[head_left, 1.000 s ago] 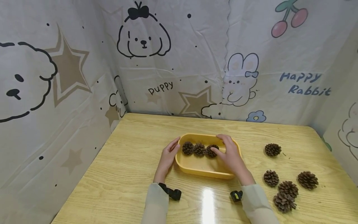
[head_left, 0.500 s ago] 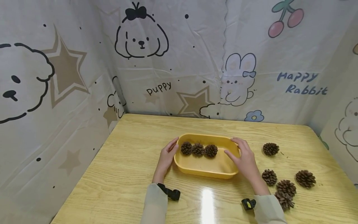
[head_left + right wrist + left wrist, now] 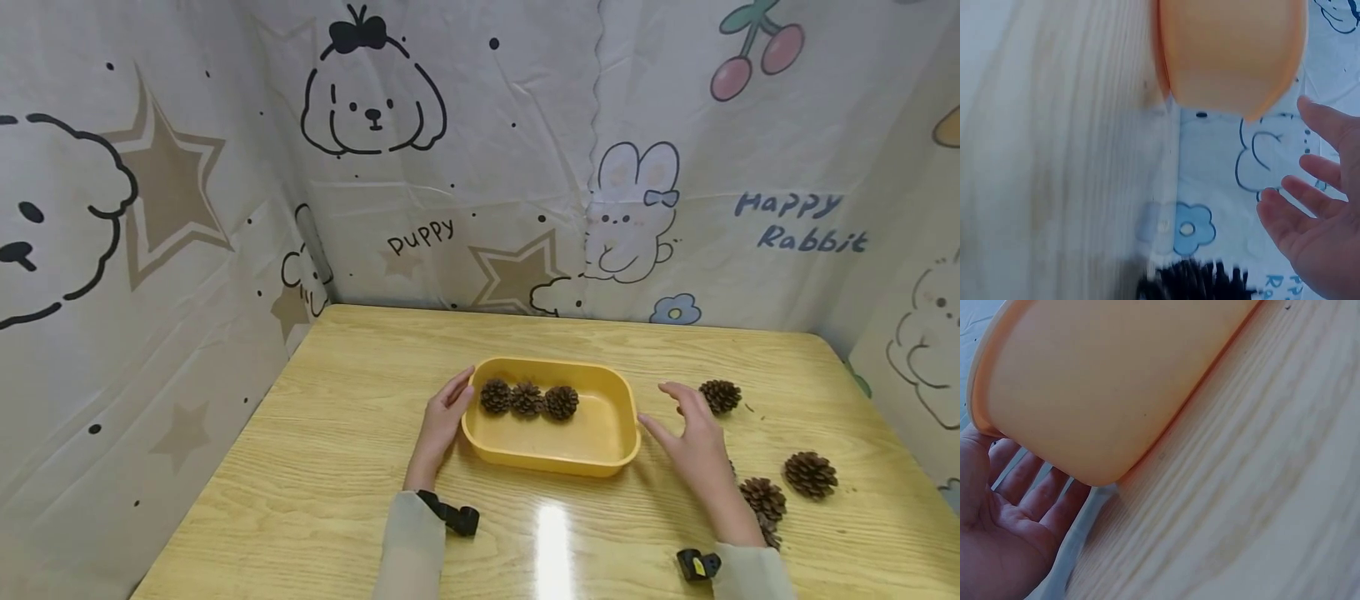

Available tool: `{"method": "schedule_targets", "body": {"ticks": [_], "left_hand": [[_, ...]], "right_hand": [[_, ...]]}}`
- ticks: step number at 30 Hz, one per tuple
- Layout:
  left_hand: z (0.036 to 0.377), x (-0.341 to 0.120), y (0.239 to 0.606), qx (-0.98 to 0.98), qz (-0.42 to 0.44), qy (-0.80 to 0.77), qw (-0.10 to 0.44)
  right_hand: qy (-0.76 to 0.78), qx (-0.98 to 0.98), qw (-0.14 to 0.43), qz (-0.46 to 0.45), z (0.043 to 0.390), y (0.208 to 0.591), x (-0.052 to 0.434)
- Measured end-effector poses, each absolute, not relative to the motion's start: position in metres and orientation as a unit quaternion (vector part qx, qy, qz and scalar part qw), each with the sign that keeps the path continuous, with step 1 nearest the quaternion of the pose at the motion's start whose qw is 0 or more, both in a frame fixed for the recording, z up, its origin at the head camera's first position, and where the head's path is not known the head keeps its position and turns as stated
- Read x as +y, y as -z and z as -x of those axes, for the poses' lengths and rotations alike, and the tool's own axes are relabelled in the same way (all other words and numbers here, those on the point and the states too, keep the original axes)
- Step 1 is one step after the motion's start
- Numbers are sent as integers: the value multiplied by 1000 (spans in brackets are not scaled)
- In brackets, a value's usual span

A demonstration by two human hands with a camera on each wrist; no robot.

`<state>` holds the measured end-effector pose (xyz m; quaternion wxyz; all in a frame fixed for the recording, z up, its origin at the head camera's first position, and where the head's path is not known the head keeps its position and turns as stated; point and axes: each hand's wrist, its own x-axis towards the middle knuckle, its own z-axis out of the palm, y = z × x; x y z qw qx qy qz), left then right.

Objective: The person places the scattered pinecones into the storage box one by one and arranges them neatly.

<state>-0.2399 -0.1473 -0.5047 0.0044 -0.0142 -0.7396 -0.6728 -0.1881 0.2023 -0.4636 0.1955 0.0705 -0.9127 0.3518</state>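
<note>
A yellow tray (image 3: 592, 460) sits mid-table with three pine cones (image 3: 528, 399) in a row along its far side. My left hand (image 3: 444, 421) lies against the tray's left end with straight fingers; the left wrist view shows its palm (image 3: 1004, 519) beside the tray wall (image 3: 1104, 381). My right hand (image 3: 693, 437) hovers open just right of the tray, fingers spread and holding nothing. In the right wrist view its fingers (image 3: 1319, 206) sit apart from the tray (image 3: 1229, 56). A loose pine cone (image 3: 720, 395) lies just beyond the right hand.
More pine cones lie on the table at the right: one (image 3: 810, 473) farther out, one (image 3: 763, 497) by my right forearm. A printed cloth backdrop (image 3: 480, 167) walls the table on three sides. A dark pine cone (image 3: 1197, 281) shows blurred in the right wrist view.
My right hand has left the third pine cone in the tray, drawn out over the tray's right rim, and moved right toward the loose cones. The left hand stayed put.
</note>
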Motion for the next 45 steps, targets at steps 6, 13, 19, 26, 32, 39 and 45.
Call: {"method": "schedule_targets", "body": {"ticks": [6, 13, 19, 26, 32, 39, 45], "left_hand": [[241, -148, 508, -739, 15, 674, 5], [229, -146, 482, -746, 18, 665, -3], [237, -147, 501, -742, 15, 671, 7], [242, -148, 508, -743, 13, 669, 10], [243, -148, 511, -743, 14, 669, 11], [242, -148, 510, -740, 13, 672, 8], [243, -148, 512, -740, 17, 673, 7]], "right_hand": [[-320, -930, 170, -53, 174, 459, 221], [-279, -952, 116, -45, 166, 460, 242], [-253, -965, 58, -39, 164, 458, 256], [-240, -969, 16, -51, 162, 456, 267], [-223, -973, -13, -62, 160, 455, 273], [-217, -972, -53, -68, 163, 457, 279], [-218, -972, -56, -72, 164, 459, 280]]}}
